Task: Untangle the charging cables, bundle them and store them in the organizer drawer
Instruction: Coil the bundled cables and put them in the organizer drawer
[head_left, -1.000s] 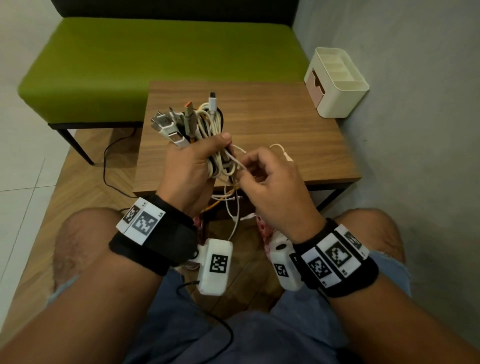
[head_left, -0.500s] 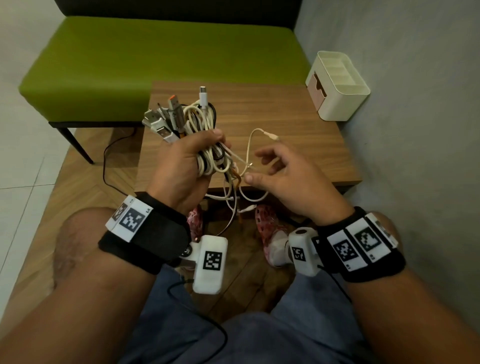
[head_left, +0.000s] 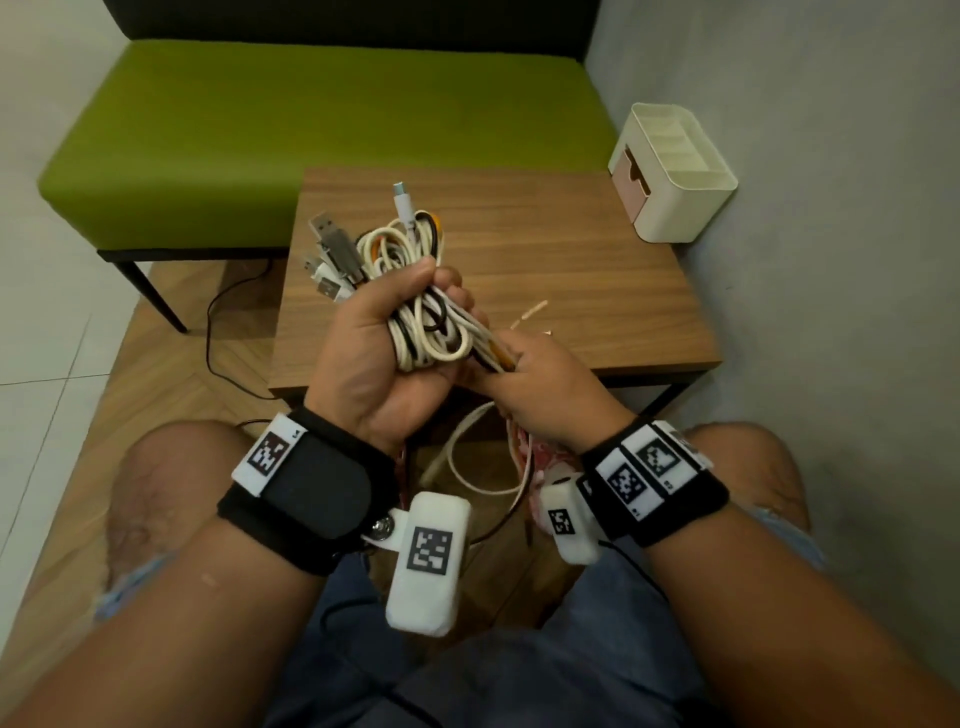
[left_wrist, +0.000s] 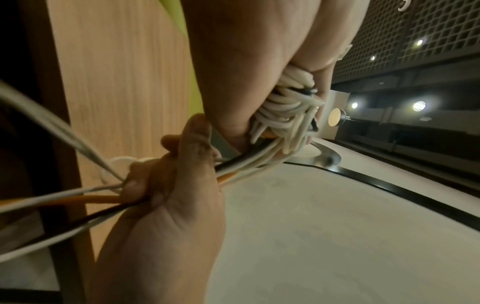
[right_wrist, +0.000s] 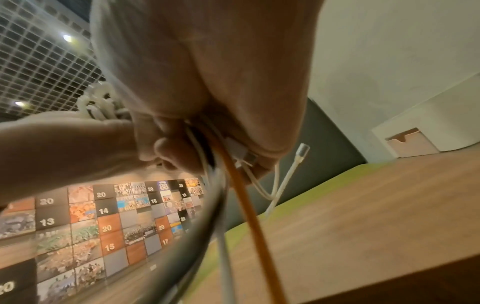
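Cable bundle (head_left: 415, 291) is clenched in left hand (head_left: 374, 358); its loose tails (left_wrist: 249, 166) are gripped by right hand (head_left: 545, 389) above table (head_left: 597, 280).

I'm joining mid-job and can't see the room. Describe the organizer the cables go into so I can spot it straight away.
Start at the wooden table in front of the green bench. The organizer stands on its far right corner, against the grey wall. It is a cream box with open compartments on top and a pink drawer with a notch in its front; the drawer is shut, and nothing else lies on the tabletop.
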